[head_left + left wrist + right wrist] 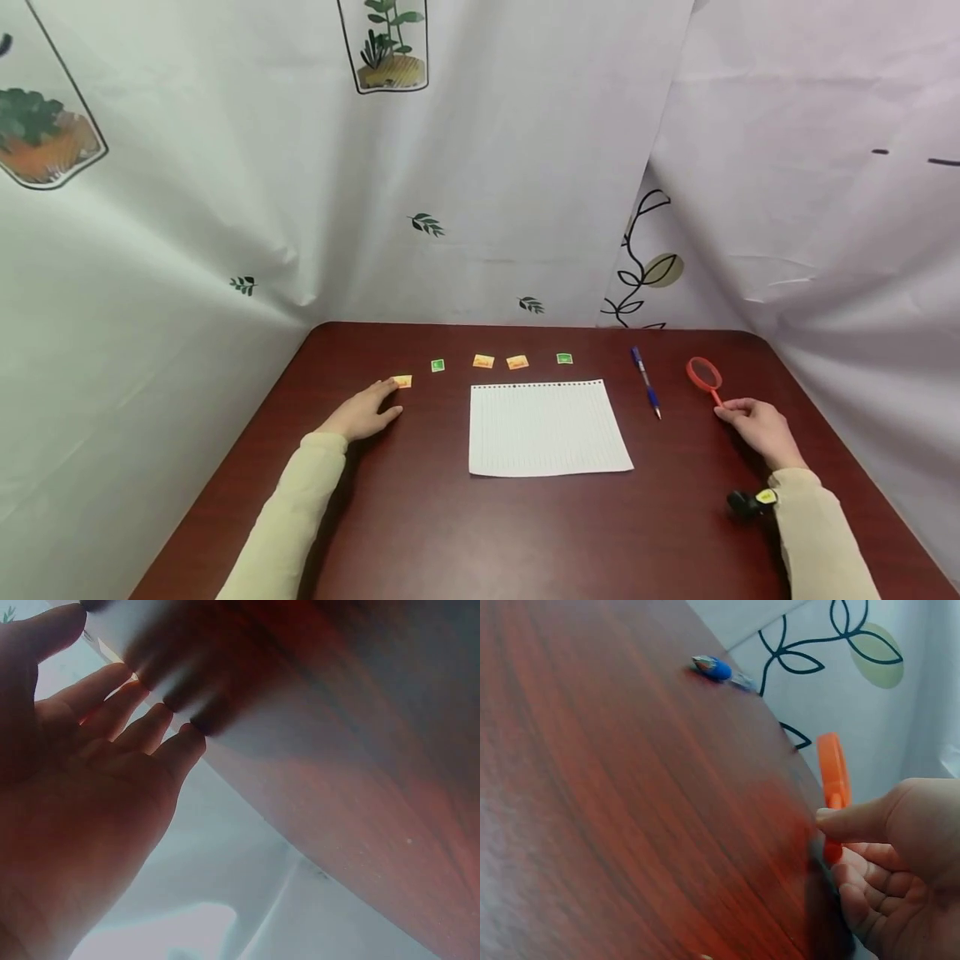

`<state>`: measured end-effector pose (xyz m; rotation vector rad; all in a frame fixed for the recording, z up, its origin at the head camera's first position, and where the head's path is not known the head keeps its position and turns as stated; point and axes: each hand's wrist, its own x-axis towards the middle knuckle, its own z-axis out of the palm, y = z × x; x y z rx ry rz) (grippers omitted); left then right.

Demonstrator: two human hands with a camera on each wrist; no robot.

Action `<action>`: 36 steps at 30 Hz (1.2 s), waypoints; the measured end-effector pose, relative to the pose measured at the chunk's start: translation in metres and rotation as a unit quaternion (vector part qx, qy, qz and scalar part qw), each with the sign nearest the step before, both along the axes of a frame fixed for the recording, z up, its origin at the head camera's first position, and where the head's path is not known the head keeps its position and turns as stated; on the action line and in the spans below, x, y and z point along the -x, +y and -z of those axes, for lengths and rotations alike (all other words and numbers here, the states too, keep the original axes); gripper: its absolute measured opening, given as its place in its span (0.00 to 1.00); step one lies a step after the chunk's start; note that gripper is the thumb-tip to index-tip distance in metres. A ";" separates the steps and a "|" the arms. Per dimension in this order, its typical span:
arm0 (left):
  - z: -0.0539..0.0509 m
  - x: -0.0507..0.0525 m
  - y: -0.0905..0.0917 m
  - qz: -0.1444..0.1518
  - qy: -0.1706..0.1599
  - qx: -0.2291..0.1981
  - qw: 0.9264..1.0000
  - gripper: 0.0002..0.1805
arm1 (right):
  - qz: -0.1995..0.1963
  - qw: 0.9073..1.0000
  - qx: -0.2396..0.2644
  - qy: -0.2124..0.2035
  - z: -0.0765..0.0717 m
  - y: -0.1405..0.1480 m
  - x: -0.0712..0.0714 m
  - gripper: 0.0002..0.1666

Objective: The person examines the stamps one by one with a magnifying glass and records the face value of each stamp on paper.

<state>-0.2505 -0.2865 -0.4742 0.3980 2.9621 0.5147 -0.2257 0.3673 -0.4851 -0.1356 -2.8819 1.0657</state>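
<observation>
At the desk's [555, 542] right side, the right hand [761, 429] pinches the handle of a red magnifier [703, 375] between thumb and fingers. The right wrist view shows the thumb laid over the handle and the other fingers curled beneath, a grasp the head view mostly hides; the round lens faces up only in the head view. Whether the rim touches the desk, I cannot tell.

The left hand [362, 412] is spread, thumb apart, a fingertip on an orange slip [404, 382]. Its palm and gently bent fingers show only in the left wrist view.

Farther out, the head view alone gives the row: a green slip [438, 365], two more orange ones, another green. Lined paper [547, 429] lies nearer the person. Between paper and magnifier lies a blue pen [646, 382], its tip toward the person. Patterned cloth [510, 167] hangs behind.
</observation>
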 end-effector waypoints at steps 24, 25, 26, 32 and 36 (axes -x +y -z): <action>0.000 -0.018 -0.003 0.013 -0.011 -0.026 1.000 0.34 | -0.049 0.976 0.023 0.213 -0.048 -0.120 0.050 0.13; 0.000 -0.017 -0.003 0.013 -0.012 -0.028 0.999 0.34 | -0.052 0.974 0.030 0.218 -0.050 -0.128 0.052 0.13; 0.000 -0.017 -0.003 0.014 -0.012 -0.028 0.999 0.34 | -0.055 0.973 0.036 0.222 -0.052 -0.137 0.053 0.12; 0.002 -0.018 -0.003 0.013 -0.016 -0.027 0.999 0.35 | -0.090 0.967 0.067 0.228 -0.058 -0.184 0.058 0.11; 0.004 -0.019 -0.004 0.005 -0.015 -0.029 0.999 0.35 | -0.116 0.963 0.097 0.224 -0.061 -0.212 0.059 0.12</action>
